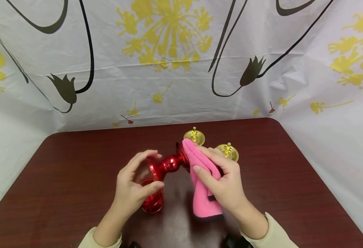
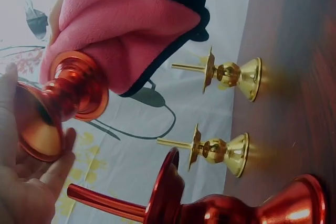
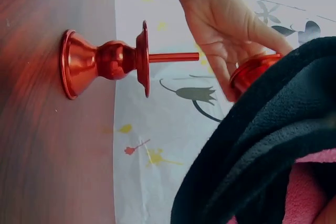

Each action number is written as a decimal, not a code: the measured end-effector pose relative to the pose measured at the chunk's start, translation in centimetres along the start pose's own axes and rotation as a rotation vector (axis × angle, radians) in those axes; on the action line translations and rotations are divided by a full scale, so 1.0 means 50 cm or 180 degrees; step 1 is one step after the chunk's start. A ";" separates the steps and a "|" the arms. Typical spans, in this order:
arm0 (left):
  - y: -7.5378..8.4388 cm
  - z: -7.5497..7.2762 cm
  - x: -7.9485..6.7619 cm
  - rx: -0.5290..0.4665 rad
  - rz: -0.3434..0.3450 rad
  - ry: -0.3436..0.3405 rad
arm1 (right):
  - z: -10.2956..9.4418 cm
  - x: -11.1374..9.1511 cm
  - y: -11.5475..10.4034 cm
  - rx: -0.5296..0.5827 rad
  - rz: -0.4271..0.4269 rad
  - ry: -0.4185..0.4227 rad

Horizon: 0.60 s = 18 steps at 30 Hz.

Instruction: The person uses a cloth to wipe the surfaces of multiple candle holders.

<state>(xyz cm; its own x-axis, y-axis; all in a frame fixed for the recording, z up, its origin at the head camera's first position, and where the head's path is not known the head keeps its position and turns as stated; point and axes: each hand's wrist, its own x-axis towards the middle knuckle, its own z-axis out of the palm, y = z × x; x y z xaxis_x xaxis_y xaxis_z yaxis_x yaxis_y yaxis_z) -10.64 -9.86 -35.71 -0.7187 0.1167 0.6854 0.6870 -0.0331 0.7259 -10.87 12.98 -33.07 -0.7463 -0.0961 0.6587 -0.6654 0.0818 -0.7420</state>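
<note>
A: What's the biggest thing there?
B: The white backdrop (image 1: 181,82), printed with yellow blossoms and dark curling stems, rising behind and beside the worktop (image 1: 70,179).
A: And the worktop itself?
B: Dark reddish-brown, glossy, with rounded far corners. A person's pale sleeves (image 1: 276,232) reach in over its near edge.
A: What comes next in size?
B: The pink cloth (image 1: 204,204), edged in black. The right hand (image 1: 225,175) grips it, thumb on the near side, and holds it against the plate end of the held red candlestick (image 1: 170,163).
A: Does the left hand (image 1: 130,187) do anything?
B: It holds that candlestick by the flared base, thumb on one side of the rim, fingers on the other.
A: So where exactly is the candlestick?
B: Between the two hands, raised off the worktop and tilted, base toward the left hand. The cloth hides its spike.
A: Any others?
B: A standing red candlestick (image 3: 115,60), upright on the worktop near the left hand, spike up.
A: And the smallest?
B: Two gold candlesticks (image 1: 228,152), both upright, apart from each other, beyond the right hand and the cloth.
</note>
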 end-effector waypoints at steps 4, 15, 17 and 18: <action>0.002 0.010 -0.005 0.0162 -0.0305 -0.0055 | 0.007 -0.001 0.003 0.0025 -0.0131 0.0136; 0.019 0.010 0.004 -0.0352 0.0162 0.0369 | 0.026 -0.005 0.001 -0.0331 -0.0924 0.0208; 0.021 0.008 0.004 -0.0485 0.0210 0.0459 | 0.032 -0.008 0.001 -0.0439 -0.1053 0.0229; 0.022 0.007 0.004 -0.0529 0.0219 0.0507 | 0.035 -0.010 0.001 -0.0499 -0.1109 0.0244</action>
<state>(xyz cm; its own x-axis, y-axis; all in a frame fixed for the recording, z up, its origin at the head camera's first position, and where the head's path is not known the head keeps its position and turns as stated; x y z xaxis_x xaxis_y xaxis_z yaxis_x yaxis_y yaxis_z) -9.98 -9.51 -34.83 -0.6878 -0.0492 0.7242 0.7172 -0.2001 0.6675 -10.50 11.31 -33.65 -0.4703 -0.0709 0.8797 -0.8694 0.2085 -0.4480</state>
